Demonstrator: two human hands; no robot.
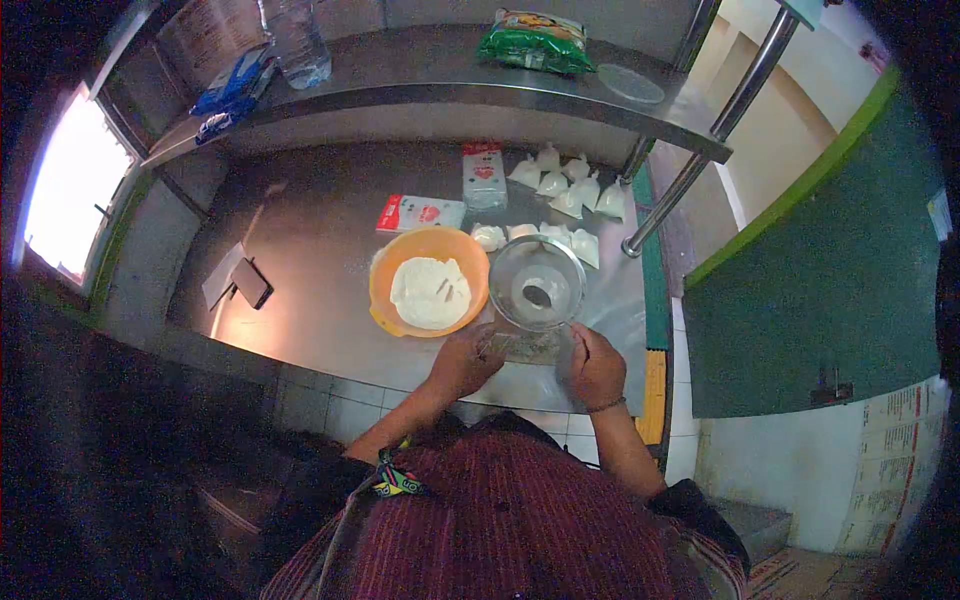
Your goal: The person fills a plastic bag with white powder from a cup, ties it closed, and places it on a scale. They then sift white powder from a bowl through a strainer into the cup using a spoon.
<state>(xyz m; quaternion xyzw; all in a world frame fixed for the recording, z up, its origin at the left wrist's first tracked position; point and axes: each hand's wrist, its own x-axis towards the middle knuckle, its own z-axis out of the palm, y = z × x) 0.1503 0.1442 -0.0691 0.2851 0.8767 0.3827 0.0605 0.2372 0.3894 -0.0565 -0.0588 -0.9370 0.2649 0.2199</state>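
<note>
An orange bowl holds white powder with a few marks in its surface. Just right of it is a round metal bowl, with a pale patch and a dark oval inside. My left hand is below the gap between the bowls, fingers curled at a thin, clear sheet of what looks like plastic. On the other side of this sheet my right hand is closed, thumb up, near the metal bowl's lower right edge. Fine detail at both sets of fingertips is blurred.
Behind the bowls lie several tied bags of white powder and two red-and-white packs. A phone on a stand is at the left. Overhead, a metal shelf carries a green packet and a clear bottle.
</note>
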